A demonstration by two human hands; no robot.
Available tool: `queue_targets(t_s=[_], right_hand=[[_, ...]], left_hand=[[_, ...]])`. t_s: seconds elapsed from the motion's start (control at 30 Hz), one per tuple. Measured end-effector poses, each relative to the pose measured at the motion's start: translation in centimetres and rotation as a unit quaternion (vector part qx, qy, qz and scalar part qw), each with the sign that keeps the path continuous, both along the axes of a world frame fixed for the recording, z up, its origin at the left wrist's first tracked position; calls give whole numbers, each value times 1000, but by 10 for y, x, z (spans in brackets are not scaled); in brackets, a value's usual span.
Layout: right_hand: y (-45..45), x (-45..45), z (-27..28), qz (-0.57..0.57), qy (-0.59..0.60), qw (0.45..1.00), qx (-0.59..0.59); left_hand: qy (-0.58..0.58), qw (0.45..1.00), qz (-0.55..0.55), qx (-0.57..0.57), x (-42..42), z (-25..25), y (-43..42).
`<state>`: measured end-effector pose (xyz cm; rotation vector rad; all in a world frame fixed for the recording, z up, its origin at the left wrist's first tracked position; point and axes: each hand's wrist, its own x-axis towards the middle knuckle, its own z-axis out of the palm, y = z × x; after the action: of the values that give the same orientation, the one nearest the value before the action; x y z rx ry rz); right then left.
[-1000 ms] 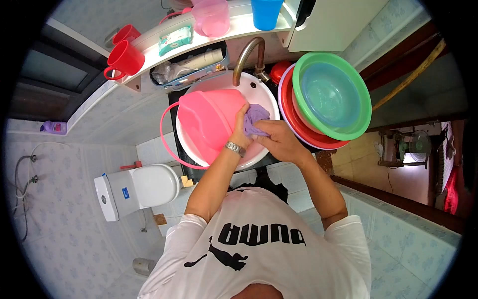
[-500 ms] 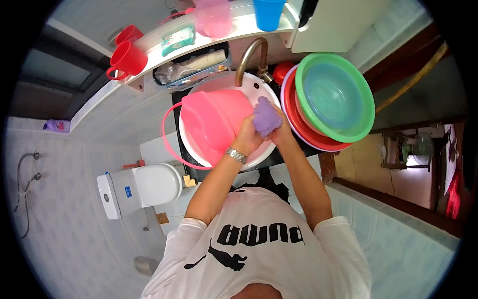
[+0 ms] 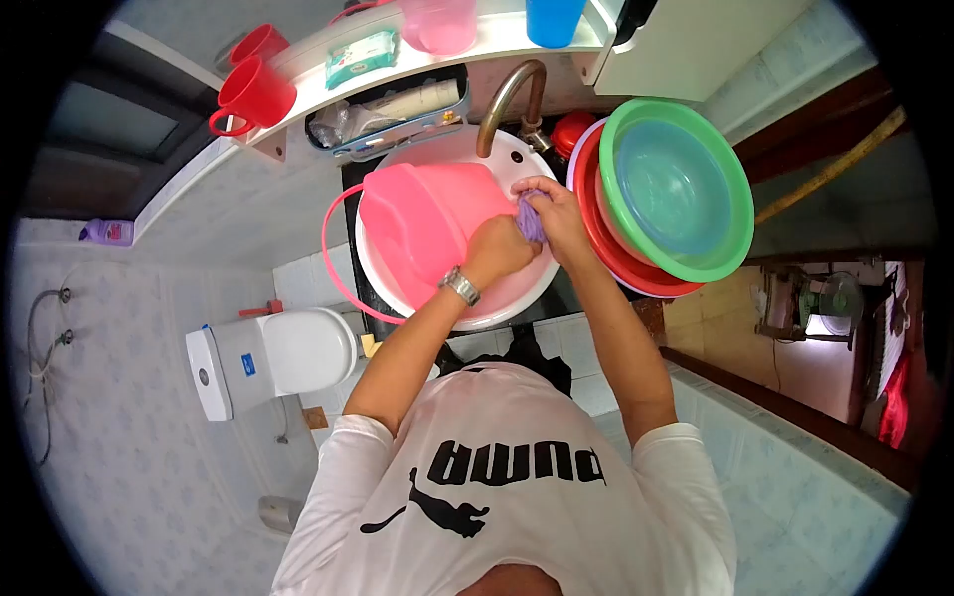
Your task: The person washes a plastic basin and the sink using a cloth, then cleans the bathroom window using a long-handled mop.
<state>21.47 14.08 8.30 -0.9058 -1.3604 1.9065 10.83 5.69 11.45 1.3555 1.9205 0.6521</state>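
Note:
A purple cloth (image 3: 532,219) is bunched between my two hands over the right part of the white sink (image 3: 542,283). My left hand (image 3: 499,248), with a metal watch on its wrist, is closed on the cloth's lower left side. My right hand (image 3: 556,214) grips it from the right, fingers curled over its top. Left of the cloth, a pink bucket (image 3: 427,223) lies tilted in the sink, its handle hanging over the left rim. The faucet (image 3: 512,94) arches above and behind my hands.
Stacked basins, a green one (image 3: 735,219) on top, stand right of the sink. Behind are a storage basket (image 3: 397,134) and a shelf with a red mug (image 3: 260,94), a wipes pack (image 3: 360,60) and a blue cup (image 3: 553,22). A toilet (image 3: 308,350) is at left.
The purple cloth has gone from a rounded bundle on top of my hands to a tighter, twisted bunch between them. My left hand has turned into a fist; my right hand's fingers now curl over the cloth.

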Motion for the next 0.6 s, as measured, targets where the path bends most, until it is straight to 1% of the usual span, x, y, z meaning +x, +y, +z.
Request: queue_targets(t_s=[0.03, 0.07, 0.1, 0.13, 0.17, 0.2, 0.23, 0.3, 0.33, 0.37, 0.4, 0.43, 0.47, 0.5, 0.53, 0.57, 0.6], right_hand=[[-2, 1, 3, 21, 26, 998, 61], [3, 10, 9, 106, 16, 979, 176], [2, 16, 19, 111, 16, 978, 175], [-5, 23, 31, 150, -7, 960, 235], [-9, 30, 44, 189, -29, 936, 295], [-12, 36, 55, 228, -108, 907, 336], [-16, 36, 63, 234, -106, 906, 337], [-19, 37, 72, 256, -225, 857, 387], [-20, 34, 63, 211, -224, 828, 469], [-18, 33, 58, 210, -227, 828, 467], [-13, 31, 55, 198, -234, 808, 503], [-7, 28, 50, 187, -241, 787, 537], [-1, 24, 40, 144, -211, 767, 588], [4, 22, 42, 141, -214, 769, 586], [8, 19, 45, 177, -260, 744, 590], [11, 17, 44, 216, -304, 717, 589], [15, 13, 42, 212, -322, 705, 595]], left_hand=[[-1, 1000, 5, -1, -6, -4, 3], [3, 1000, 13, -15, -12, -7, 6], [6, 999, 20, -29, -17, -3, 8], [4, 999, 26, -30, -23, 0, 11], [-31, 998, -2, -59, -29, 4, 15], [-65, 994, -28, -87, -34, 6, 15], [-66, 994, -21, -87, -36, 6, 15], [-247, 959, -101, -97, -35, 12, 16], [-249, 958, -102, -97, -32, 18, 14], [-267, 952, -104, -110, -27, 24, 13], [-283, 945, -108, -120, -24, 31, 15], [-283, 945, -112, -121, -24, 27, 17], [-300, 943, -103, -103, -25, 21, 17], [-315, 941, -93, -84, -27, 17, 19], [-315, 940, -97, -87, -29, 20, 23], [-149, 974, -141, -99, -32, 23, 27], [22, 978, -181, -106, -32, 28, 29]])
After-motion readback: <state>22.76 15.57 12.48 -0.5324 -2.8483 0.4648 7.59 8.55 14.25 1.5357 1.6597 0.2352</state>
